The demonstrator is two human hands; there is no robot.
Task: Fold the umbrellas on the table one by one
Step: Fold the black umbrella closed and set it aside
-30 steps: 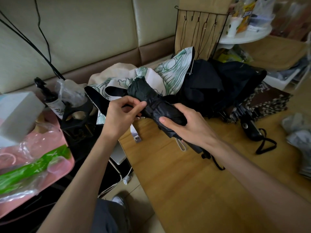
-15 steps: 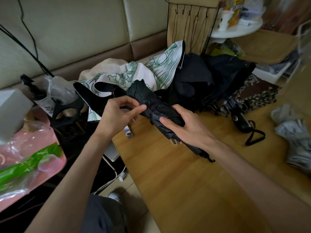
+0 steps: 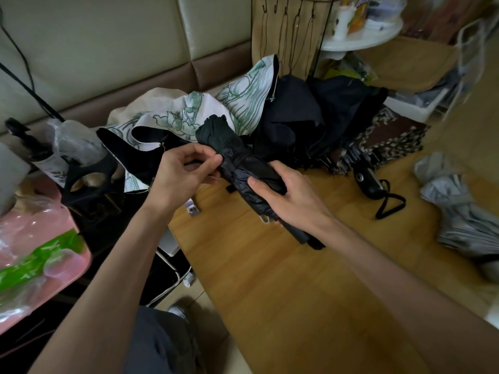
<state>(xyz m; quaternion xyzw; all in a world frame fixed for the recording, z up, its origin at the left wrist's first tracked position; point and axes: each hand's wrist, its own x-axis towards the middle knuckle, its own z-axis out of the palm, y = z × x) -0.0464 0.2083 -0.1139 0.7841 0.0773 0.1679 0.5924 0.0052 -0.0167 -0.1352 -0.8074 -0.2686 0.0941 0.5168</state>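
Note:
A black umbrella [image 3: 237,160], rolled into a tight bundle, is held above the wooden table [image 3: 283,279], tip pointing up and left. My right hand [image 3: 283,195] grips its lower half near the handle. My left hand [image 3: 183,171] pinches the thin black strap at the bundle's waist with thumb and fingers. Behind it lie a white umbrella with green flower print [image 3: 189,114], a loose black umbrella [image 3: 310,114], a brown patterned umbrella [image 3: 391,136] with a black handle and a grey umbrella [image 3: 464,211] at the right edge.
A pink tray [image 3: 67,252] with plastic bags stands at the left. A black holder [image 3: 89,174] and a pump bottle [image 3: 29,147] sit beside it. A wire rack [image 3: 291,31] and a round white shelf [image 3: 361,36] stand behind the table, in front of a padded bench back.
The camera view shifted left a little. My left fingers have closed in on the strap at the bundle's waist. My right hand keeps its grip on the umbrella.

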